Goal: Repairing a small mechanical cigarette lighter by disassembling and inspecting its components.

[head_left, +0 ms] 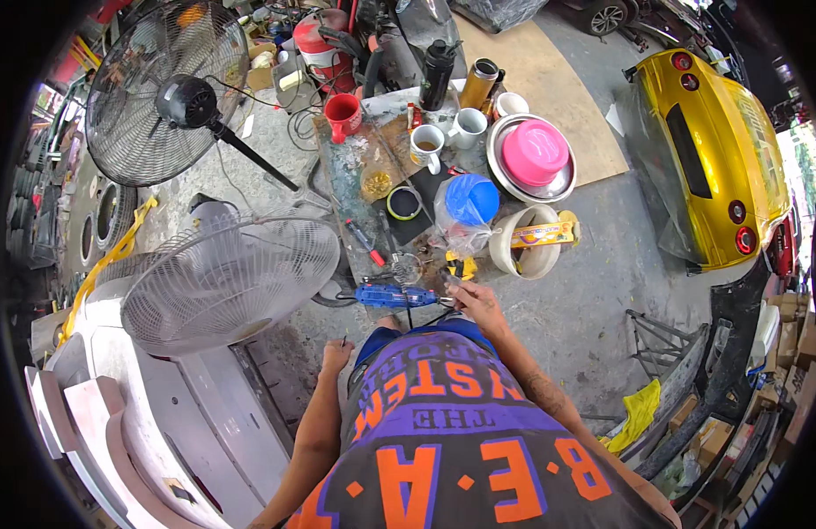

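Right hand [480, 306] at blue tool [392, 296], left hand [337, 355] with dark sliver [343, 341] (indistinct)

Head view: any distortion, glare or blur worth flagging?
Head view: black corners; the tan sheet looks bowed along one edge. Head view, right rim: the bright opening is washed out, with highlights on the gold car. Head view, centre: right hand and blue tool fairly sharp, no obvious motion blur.
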